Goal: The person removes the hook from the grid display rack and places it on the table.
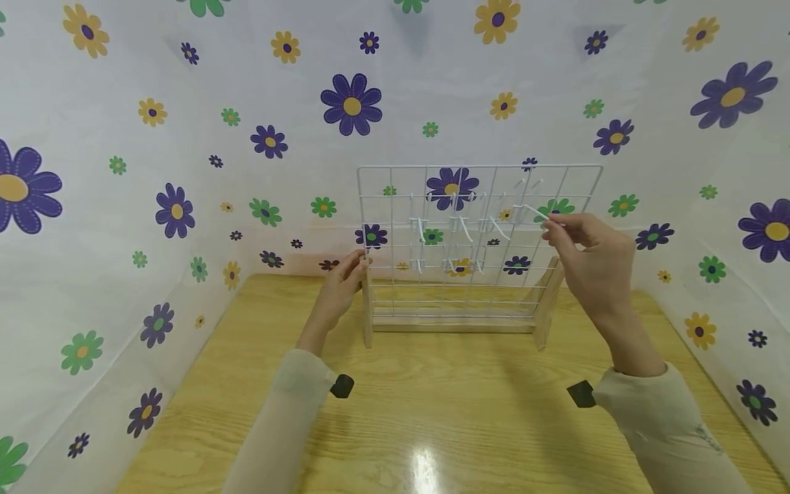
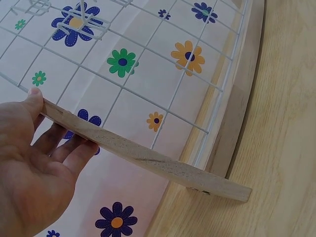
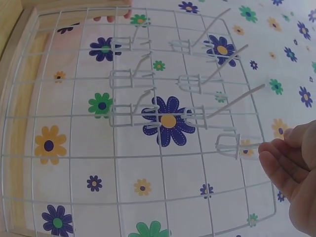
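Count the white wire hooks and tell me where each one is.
7, as the head view places them: upper-left hook, upper-middle hook, upper-right hook, lower-left hook, lower-middle hook and lower-right hook on the wire grid, plus a held hook pinched by the right hand.

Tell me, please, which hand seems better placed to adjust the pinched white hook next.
Probably the right hand: it pinches the white hook at the wire grid, while the left hand holds the wooden stand at the opposite side.
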`<state>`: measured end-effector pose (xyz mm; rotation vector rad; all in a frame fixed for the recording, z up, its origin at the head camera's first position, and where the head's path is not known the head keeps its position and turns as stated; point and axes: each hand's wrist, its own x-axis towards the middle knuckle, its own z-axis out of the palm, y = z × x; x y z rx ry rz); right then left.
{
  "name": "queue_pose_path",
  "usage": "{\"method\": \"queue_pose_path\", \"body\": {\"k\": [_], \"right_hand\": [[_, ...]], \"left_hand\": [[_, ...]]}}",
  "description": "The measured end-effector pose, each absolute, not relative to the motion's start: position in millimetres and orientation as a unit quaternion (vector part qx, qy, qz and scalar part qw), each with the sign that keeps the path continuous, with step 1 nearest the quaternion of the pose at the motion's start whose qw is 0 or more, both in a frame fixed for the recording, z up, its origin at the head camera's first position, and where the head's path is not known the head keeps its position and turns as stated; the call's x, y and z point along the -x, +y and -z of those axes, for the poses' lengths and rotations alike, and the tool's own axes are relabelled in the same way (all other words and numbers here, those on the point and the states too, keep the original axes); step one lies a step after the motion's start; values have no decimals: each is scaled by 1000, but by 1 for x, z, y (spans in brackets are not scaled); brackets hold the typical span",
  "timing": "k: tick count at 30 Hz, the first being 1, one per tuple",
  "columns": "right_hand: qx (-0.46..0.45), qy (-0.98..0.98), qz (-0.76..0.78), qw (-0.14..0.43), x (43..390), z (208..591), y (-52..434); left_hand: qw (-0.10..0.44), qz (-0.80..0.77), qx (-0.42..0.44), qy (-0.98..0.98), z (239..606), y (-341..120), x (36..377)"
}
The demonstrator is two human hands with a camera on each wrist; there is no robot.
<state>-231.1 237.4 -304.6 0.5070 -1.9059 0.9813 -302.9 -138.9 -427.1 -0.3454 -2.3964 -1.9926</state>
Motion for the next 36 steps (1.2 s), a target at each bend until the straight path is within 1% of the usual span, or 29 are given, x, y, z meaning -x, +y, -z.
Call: {"method": "queue_pose_path", "body": {"k": [7,13,19,27,36], "right_hand": [[-202,-775,-372,470,225,302,244],[-191,-780,-364,473,217,296,249],[-182,-778,-365,477,208,292,253],[-164,-777,-384,470,197,300,267],[-141,-766,-425,462,183,319,282]], "left_hand": [[-2,629,109,-770,428,-141,303],[-12,633,111,-766,425,-141,301],[-2,632,118,-766,430,-142,305],[6,634,117,-764,430,-141,305],[5,634,114,-765,431,-140,306]]}}
